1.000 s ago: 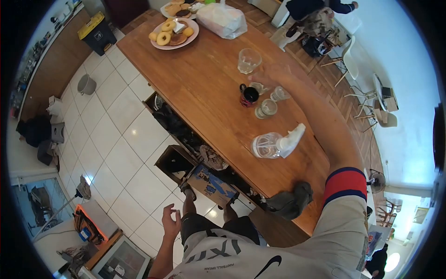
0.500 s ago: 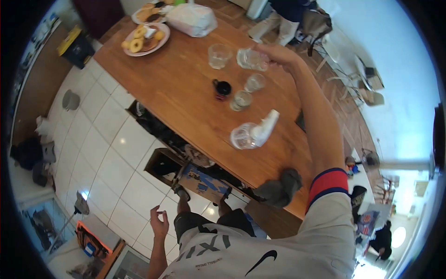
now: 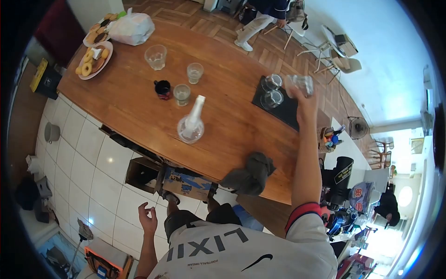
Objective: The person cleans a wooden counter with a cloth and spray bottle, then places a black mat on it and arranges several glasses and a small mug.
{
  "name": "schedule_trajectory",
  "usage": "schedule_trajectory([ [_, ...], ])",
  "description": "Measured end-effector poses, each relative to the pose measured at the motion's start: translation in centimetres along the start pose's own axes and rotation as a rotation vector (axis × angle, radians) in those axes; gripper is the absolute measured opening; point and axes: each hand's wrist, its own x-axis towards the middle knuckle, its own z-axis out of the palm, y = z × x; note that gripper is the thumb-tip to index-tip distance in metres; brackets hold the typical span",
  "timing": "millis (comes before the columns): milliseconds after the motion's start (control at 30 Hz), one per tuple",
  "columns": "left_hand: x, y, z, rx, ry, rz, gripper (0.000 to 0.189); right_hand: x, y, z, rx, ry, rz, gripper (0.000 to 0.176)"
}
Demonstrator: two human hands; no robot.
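Observation:
My right hand [image 3: 306, 100] is closed around a clear drinking glass [image 3: 299, 84], held over the far right end of the wooden table. Beside it, two clear glasses [image 3: 272, 98] stand on a black mat [image 3: 287, 111]. Away from the table, low on the left, my left hand [image 3: 148, 219] hangs with its fingers loosely apart and nothing in it. Further left on the tabletop are a large glass [image 3: 155, 57], a small glass [image 3: 195, 73], another small glass [image 3: 181, 94] and a dark mug [image 3: 162, 89]. A clear spray bottle [image 3: 191, 128] with a white top stands nearer me.
A grey cloth [image 3: 251, 174] lies at the table's near edge. Plates of doughnuts [image 3: 95, 60] and a white plastic bag [image 3: 132, 29] occupy the far left end. Cardboard boxes [image 3: 188, 182] sit beneath the table. Another person [image 3: 262, 21] walks beyond it.
My right hand has carried the glass rightward, from beside the large glass to near the black mat. My view has turned right, bringing the mat and its two glasses into sight.

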Motion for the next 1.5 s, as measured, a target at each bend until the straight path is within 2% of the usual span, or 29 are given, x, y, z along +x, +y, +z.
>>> schedule_trajectory([
  [33, -0.2, 0.0, 0.1, 0.009, -0.011, -0.007, 0.033, 1.1, 1.1, -0.4, -0.269, 0.066, -0.056, 0.057],
  [133, -1.2, -0.3, 0.4, 0.042, -0.014, -0.030, 0.034, 4.3, 4.3, -0.7, -0.423, 0.068, -0.083, 0.062],
  [200, -2.1, -0.8, 0.1, 0.066, 0.000, -0.047, 0.034, 6.4, 7.0, -1.0, -0.889, 0.123, -0.077, 0.069],
  [333, -4.6, -2.0, -0.6, 0.112, 0.019, -0.126, 0.036, 7.6, 8.7, -0.5, -0.912, 0.044, -0.034, 0.080],
  [400, -5.7, -3.0, -1.0, 0.131, 0.029, -0.151, 0.036, 7.3, 9.4, -0.2, -1.047, 0.024, -0.189, 0.086],
  [500, -5.9, -3.6, -0.9, 0.128, 0.032, -0.145, 0.035, 7.6, 9.3, -0.3, -1.067, 0.007, -0.081, 0.090],
  [600, -4.1, -2.3, -0.7, 0.100, 0.057, -0.140, 0.034, 7.4, 9.2, -0.4, -1.021, -0.007, -0.104, 0.088],
  [633, -2.5, -1.4, -0.8, 0.059, 0.071, -0.086, 0.034, 7.4, 9.0, -0.5, -1.021, -0.006, -0.112, 0.088],
  [733, 4.2, 4.7, -1.0, -0.048, 0.161, 0.121, 0.031, 7.3, 8.3, -0.4, -1.007, -0.028, -0.095, 0.088],
  [800, 9.3, 10.9, -1.5, -0.067, 0.188, 0.174, 0.030, 7.6, 8.3, -0.4, -1.021, -0.098, -0.117, 0.083],
  [867, 14.4, 15.6, -0.6, -0.147, 0.339, 0.385, 0.030, 7.8, 8.3, -0.3, -1.044, -0.105, -0.115, 0.081],
  [933, 18.8, 20.1, 0.0, -0.123, 0.395, 0.472, 0.031, 8.0, 8.4, -0.3, -1.069, -0.111, -0.118, 0.080],
  [1000, 22.8, 21.4, 2.0, -0.025, 0.476, 0.515, 0.034, 7.9, 8.5, -0.2, -1.093, -0.067, -0.115, 0.078],
  [1033, 24.1, 21.6, 3.2, -0.032, 0.482, 0.511, 0.034, 7.8, 8.2, -0.2, -1.096, -0.070, -0.124, 0.078],
  [1100, 25.9, 22.2, 5.6, -0.129, 0.459, 0.356, 0.038, 7.7, 7.8, -0.3, -1.065, -0.108, -0.111, 0.080],
  [1133, 26.0, 22.3, 6.5, 0.037, 0.514, 0.374, 0.041, 7.9, 7.7, -0.1, -1.072, -0.109, -0.114, 0.080],
  [1200, 26.1, 22.6, 6.5, 0.020, 0.476, 0.341, 0.042, 7.7, 7.5, -0.1, -1.197, -0.077, -0.030, 0.079],
  [1267, 26.0, 23.0, 6.4, 0.004, 0.459, 0.301, 0.044, 8.0, 7.4, -0.4, -1.184, -0.118, -0.066, 0.079],
  [1333, 25.8, 23.4, 6.2, 0.154, 0.438, 0.351, 0.046, 8.3, 7.1, -0.1, -1.156, -0.160, -0.114, 0.079],
  [1400, 25.8, 23.7, 6.1, 0.187, 0.432, 0.333, 0.046, 8.0, 6.3, 0.4, -1.177, -0.177, 0.002, 0.079],
  [1500, 25.8, 24.0, 6.0, 0.226, 0.406, 0.298, 0.047, 8.7, 7.1, -0.2, -1.162, -0.198, -0.025, 0.085],
])
